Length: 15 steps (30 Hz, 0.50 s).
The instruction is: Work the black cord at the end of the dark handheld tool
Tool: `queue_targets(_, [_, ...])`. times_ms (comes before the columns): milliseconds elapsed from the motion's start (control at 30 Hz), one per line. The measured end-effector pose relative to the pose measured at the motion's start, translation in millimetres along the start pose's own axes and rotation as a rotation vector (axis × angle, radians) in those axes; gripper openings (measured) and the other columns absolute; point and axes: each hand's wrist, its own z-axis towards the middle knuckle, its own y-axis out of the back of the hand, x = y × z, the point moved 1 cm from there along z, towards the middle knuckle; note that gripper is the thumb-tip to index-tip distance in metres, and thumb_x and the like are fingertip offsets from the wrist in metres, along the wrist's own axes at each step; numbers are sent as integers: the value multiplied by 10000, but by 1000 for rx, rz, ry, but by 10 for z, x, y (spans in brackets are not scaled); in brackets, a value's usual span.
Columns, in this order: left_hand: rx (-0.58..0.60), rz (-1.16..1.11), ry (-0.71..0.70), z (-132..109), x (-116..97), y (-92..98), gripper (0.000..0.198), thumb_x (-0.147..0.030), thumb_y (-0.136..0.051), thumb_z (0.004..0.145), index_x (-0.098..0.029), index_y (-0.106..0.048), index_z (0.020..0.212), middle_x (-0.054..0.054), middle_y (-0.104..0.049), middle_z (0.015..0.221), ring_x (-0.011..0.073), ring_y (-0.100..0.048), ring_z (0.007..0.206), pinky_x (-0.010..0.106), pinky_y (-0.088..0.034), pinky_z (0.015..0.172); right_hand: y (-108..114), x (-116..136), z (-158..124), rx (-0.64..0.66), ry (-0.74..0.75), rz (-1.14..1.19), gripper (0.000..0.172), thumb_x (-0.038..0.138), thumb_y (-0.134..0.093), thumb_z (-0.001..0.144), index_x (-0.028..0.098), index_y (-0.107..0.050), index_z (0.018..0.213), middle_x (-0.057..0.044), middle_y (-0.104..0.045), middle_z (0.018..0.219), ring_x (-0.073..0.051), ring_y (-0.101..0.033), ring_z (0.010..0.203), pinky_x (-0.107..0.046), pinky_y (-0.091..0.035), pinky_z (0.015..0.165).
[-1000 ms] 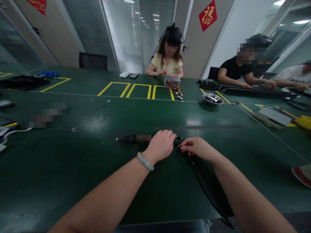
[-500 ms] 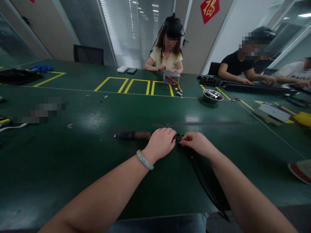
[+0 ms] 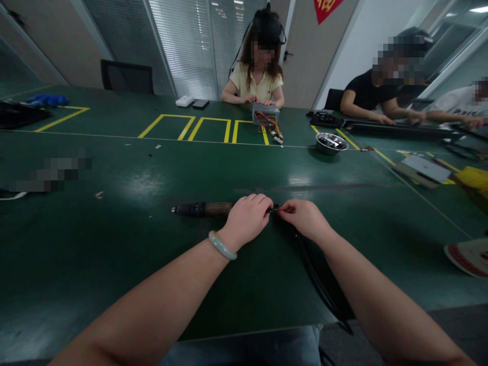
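A dark rod-shaped tool with a brown wooden handle [image 3: 202,209] lies flat on the green table [image 3: 152,244], its tip pointing left. My left hand [image 3: 247,219], with a pale bangle on the wrist, is curled over the handle's right end. My right hand [image 3: 305,218] pinches the black cable [image 3: 316,274] right where it joins the tool. The cable runs from there under my right forearm toward the near table edge. The joint between tool and cable is hidden by my fingers.
Across the table a person in a yellow top handles a grey box with coloured wires [image 3: 266,114]. A metal bowl [image 3: 331,143] sits right of it. Two more people work at the far right. Yellow tape boxes [image 3: 190,127] mark the table; a red-and-white object [image 3: 467,256] lies at the right edge.
My right hand has moved left until its fingertips meet my left hand at the tool's end. The camera has tipped down a little, so everything sits slightly higher in view.
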Motion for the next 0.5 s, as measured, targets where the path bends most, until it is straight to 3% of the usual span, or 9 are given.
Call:
queue_targets(267, [-11,-15,1,8,3,3,116,-230,-555,900,-207,-582,1010,38,-621,1023,209,-574,964,353,-474,819,-60,-57,56,61,1,114,179,391,-670,795,233,-731,853,3,-714,754,-157,-640,674,-253,-438,597])
queue_targets(500, [-17,-13,-3,11,13,1,118,-243,-576,890,-199,-574,999,34,-620,1004,211,-571,955,359,-467,834,-68,-53,55,18,45,110,168,369,-646,818,225,-725,851,4,-712,747,-147,-632,654,-248,-426,584])
